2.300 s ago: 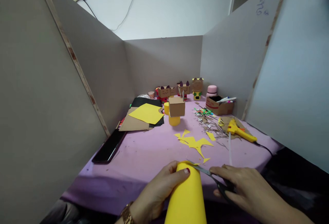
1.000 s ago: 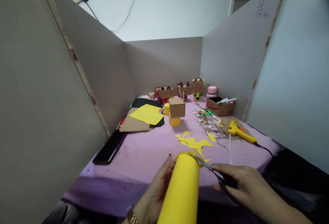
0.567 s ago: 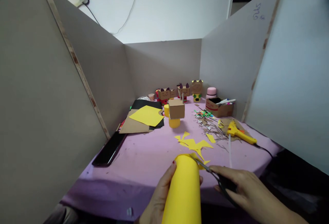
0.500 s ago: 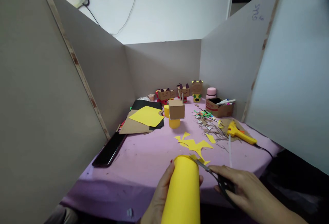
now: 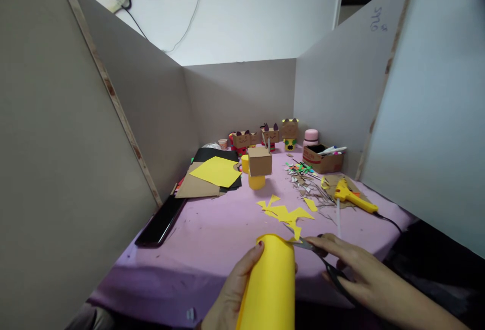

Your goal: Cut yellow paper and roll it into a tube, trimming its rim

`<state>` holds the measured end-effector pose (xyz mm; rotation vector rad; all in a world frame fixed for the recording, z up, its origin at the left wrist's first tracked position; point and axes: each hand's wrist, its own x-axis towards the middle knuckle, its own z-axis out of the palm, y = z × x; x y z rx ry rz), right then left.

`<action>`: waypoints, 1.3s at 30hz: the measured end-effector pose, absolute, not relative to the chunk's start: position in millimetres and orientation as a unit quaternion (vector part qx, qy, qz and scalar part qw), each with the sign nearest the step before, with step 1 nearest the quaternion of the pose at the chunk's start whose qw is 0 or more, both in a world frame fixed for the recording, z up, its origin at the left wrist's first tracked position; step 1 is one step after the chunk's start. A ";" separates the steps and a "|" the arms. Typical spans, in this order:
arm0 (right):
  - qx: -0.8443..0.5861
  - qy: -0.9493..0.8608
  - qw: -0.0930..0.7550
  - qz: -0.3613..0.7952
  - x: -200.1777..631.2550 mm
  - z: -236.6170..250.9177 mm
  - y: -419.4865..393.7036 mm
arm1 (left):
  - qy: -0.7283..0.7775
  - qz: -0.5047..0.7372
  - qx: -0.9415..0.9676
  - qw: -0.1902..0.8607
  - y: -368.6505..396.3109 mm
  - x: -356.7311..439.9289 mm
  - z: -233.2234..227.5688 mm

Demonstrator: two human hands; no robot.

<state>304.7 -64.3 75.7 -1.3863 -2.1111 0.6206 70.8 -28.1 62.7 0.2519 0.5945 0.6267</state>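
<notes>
My left hand [image 5: 238, 282] is wrapped round a curved sheet of yellow paper [image 5: 271, 284], its thumb on the near left side and the fingers mostly hidden behind. In my right hand [image 5: 348, 264] are black-handled scissors [image 5: 326, 262], their blades parted at the paper's top right edge. Just past the blades lie yellow paper scraps [image 5: 286, 213] on the pink tablecloth. Beyond them stands a small cardboard box on a yellow paper tube [image 5: 256, 182].
A yellow glue gun [image 5: 352, 196] lies at right by paper clippings and a box of pens [image 5: 322, 159]. Yellow sheet [image 5: 215, 171], cardboard and black paper are stacked at left, near a phone [image 5: 161, 224]. Box-headed figures [image 5: 271, 133] stand at the back. Grey partitions [image 5: 242, 87] enclose the table.
The scissor blades have opened wider at the paper's edge, and my right hand's fingers have spread. My left thumb has shifted slightly right over the yellow paper, whose top sits a little lower.
</notes>
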 end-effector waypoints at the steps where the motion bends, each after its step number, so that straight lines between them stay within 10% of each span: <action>1: -0.516 -0.781 0.266 0.231 305.3 77.3 -63.5 | 0.294 0.304 0.126 0.898 -27.1 70.5 62.4; 39: -0.459 -0.739 0.289 0.400 301.8 79.6 -61.2 | 0.118 0.287 0.099 0.946 -33.0 61.1 67.3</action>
